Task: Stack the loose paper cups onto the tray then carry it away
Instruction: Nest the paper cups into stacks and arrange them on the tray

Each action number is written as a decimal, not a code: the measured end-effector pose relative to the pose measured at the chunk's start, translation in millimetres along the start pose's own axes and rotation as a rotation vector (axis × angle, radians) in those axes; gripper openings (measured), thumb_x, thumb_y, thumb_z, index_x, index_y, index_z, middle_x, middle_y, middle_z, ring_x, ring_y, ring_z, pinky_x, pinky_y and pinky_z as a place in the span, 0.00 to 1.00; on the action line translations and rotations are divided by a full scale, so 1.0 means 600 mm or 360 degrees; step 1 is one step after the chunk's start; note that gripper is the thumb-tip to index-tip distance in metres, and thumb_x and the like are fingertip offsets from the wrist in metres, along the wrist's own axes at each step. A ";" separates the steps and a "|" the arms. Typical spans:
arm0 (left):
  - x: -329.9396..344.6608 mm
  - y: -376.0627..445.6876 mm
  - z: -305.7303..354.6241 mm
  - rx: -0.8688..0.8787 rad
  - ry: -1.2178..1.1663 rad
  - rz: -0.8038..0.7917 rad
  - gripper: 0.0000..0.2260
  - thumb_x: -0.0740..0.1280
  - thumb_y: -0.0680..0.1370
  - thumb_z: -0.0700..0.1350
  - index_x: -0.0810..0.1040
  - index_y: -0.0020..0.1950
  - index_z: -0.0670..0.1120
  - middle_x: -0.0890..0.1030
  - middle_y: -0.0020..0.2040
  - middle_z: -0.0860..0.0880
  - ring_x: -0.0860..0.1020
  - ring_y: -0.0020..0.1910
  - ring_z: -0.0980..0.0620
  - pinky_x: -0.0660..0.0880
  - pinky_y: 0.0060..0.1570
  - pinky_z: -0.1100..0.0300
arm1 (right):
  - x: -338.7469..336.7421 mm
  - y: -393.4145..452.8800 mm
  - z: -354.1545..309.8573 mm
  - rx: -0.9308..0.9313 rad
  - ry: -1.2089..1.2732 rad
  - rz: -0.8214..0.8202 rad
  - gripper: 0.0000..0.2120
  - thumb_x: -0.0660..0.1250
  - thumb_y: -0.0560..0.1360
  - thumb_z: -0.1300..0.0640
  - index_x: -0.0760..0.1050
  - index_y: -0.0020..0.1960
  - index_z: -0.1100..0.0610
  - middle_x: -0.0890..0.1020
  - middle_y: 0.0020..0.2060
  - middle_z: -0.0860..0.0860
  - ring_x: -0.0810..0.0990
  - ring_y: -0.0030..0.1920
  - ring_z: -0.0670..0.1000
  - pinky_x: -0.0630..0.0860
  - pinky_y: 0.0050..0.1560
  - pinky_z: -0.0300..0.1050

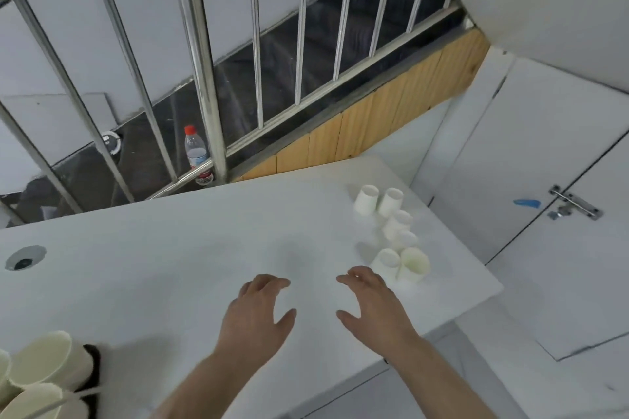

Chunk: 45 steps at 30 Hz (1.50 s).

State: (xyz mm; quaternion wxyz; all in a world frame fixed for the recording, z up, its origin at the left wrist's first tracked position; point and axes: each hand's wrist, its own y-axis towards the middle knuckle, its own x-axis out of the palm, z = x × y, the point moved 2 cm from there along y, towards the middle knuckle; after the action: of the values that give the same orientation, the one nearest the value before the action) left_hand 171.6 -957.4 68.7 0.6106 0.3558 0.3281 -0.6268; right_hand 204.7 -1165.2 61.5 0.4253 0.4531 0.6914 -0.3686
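Note:
Several loose white paper cups (391, 231) stand in a cluster near the right end of the white table (170, 265). At the bottom left edge, larger cream cups (47, 360) sit on a dark tray (93, 367) that is mostly hidden. My left hand (255, 313) and my right hand (371, 306) hover side by side above the table's front middle, fingers spread and relaxed, holding nothing. My right hand's fingertips are just left of the nearest cup (384, 262), not touching it.
A steel railing (200, 54) runs behind the table, with a dark stairwell below it. A red-capped water bottle (197, 156) stands by the railing post. A cable hole (25, 257) is in the table's left end. A white door with a latch (575, 204) is on the right.

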 end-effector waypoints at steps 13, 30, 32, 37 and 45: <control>0.055 0.210 0.029 0.0063 -0.0157 -0.0073 0.22 0.64 0.77 0.52 0.66 0.71 0.55 0.68 0.66 0.60 0.68 0.64 0.60 0.70 0.59 0.65 | -0.085 0.191 0.146 0.0192 -0.0240 -0.0037 0.25 0.64 0.78 0.48 0.64 0.73 0.48 0.65 0.69 0.44 0.67 0.68 0.47 0.71 0.60 0.40; 0.141 0.323 0.066 -0.0437 -0.0191 0.0079 0.23 0.64 0.77 0.53 0.65 0.71 0.55 0.68 0.67 0.59 0.68 0.64 0.58 0.70 0.60 0.63 | -0.078 0.533 0.325 0.0064 -0.0430 -0.0336 0.31 0.65 0.78 0.54 0.56 0.77 0.50 0.57 0.76 0.52 0.61 0.72 0.58 0.71 0.64 0.52; 0.145 0.326 0.066 -0.0467 -0.0202 0.0083 0.23 0.64 0.77 0.53 0.65 0.71 0.55 0.67 0.67 0.59 0.68 0.65 0.59 0.69 0.61 0.63 | -0.075 0.554 0.332 0.0046 -0.0475 -0.0363 0.31 0.65 0.78 0.54 0.56 0.77 0.51 0.57 0.76 0.52 0.60 0.73 0.58 0.70 0.64 0.52; 0.158 0.336 0.065 -0.0513 -0.0186 0.0090 0.23 0.63 0.77 0.54 0.65 0.72 0.56 0.67 0.67 0.59 0.67 0.65 0.58 0.68 0.62 0.62 | -0.061 0.580 0.344 0.0024 -0.0488 -0.0444 0.26 0.65 0.78 0.57 0.64 0.74 0.51 0.65 0.71 0.52 0.68 0.67 0.57 0.70 0.62 0.48; 0.163 0.367 0.073 -0.0483 -0.0258 0.0063 0.31 0.68 0.75 0.56 0.59 0.74 0.56 0.64 0.69 0.58 0.67 0.66 0.58 0.69 0.62 0.63 | -0.123 0.544 0.286 -0.0138 0.0267 -0.0319 0.23 0.72 0.73 0.56 0.73 0.67 0.49 0.74 0.63 0.47 0.74 0.62 0.50 0.72 0.61 0.45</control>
State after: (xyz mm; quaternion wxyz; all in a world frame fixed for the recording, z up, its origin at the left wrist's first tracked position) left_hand 389.5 -1055.2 14.5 0.6939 0.2143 0.3617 -0.5845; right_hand 572.2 -1238.3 26.3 0.3462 0.3921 0.7816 -0.3399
